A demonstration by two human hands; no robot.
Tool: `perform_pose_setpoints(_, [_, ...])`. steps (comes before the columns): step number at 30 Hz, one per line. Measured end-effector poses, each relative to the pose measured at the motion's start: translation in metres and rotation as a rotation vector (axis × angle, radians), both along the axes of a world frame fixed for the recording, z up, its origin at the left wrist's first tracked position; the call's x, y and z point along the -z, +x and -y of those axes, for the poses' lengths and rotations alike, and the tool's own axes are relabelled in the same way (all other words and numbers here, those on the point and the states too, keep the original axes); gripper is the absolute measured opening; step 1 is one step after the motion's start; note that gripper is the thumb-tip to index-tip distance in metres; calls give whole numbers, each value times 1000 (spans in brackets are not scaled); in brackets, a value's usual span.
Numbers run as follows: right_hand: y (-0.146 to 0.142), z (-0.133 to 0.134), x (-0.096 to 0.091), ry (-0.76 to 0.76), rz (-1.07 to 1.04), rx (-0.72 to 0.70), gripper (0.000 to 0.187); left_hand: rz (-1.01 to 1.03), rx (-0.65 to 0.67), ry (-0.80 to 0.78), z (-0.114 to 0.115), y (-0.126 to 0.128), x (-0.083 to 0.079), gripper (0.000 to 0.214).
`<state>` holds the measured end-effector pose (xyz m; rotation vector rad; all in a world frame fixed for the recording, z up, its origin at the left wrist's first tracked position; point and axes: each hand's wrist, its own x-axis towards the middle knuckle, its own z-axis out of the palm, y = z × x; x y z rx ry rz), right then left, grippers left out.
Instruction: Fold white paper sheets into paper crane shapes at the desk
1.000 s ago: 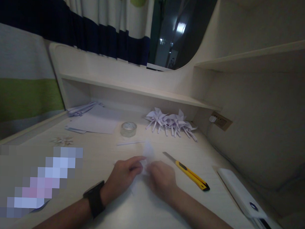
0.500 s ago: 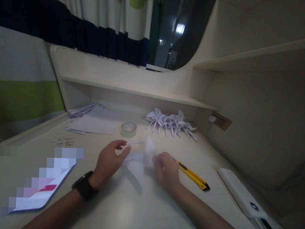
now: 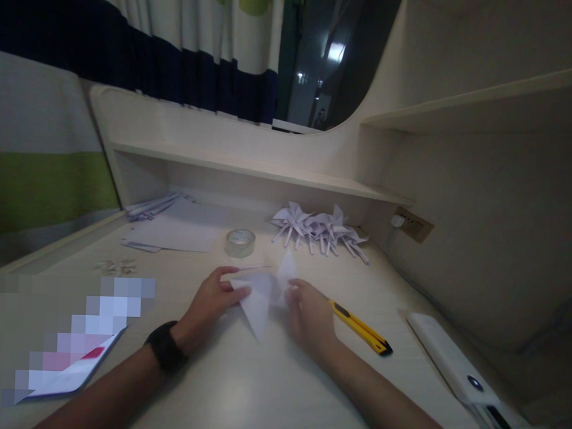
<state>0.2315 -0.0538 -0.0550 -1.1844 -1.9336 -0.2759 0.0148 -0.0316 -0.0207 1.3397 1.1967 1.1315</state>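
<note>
A partly folded white paper piece with pointed flaps lies on the pale desk between my hands. My left hand, with a black watch on its wrist, pinches the paper's left flap, fingers closed on it. My right hand grips the right side, where one point stands up. A thin white paper strip lies just beyond the paper.
A yellow utility knife lies right of my right hand. A tape roll, paper sheets and a heap of folded paper pinwheels sit at the back. A white power bank lies at the right, a blurred booklet at the left.
My left hand drew back to the left, then returned and pinched the paper. The paper has opened out wider, with a long point now toward me.
</note>
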Motion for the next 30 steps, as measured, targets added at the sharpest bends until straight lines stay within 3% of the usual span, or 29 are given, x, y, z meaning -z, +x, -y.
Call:
perform_pose_setpoints(5, [-2,0,5,-18,197,119,14,-74,18,37,-2,-2,3,34])
perform_pose_setpoints(9, [-3,0,6,-60,290,203,16,-490,-54,276,-5,-4,11,32])
perform_pose_setpoints(12, [-3,0,4,-82,334,228,14,-638,27,427,-3,-1,14,32])
perform_pose_setpoints(16, [-4,1,3,-112,357,229,13,-660,153,467,0,4,17,29])
perform_pose_setpoints(23, [-5,7,-1,-50,347,82,11,-624,170,515,-1,2,22,28])
perform_pose_setpoints(27, [-4,10,-3,22,306,-37,13,-544,243,497,1,3,20,31])
perform_pose_setpoints(30, [-3,9,-2,54,274,-14,17,-516,265,488,1,5,21,31])
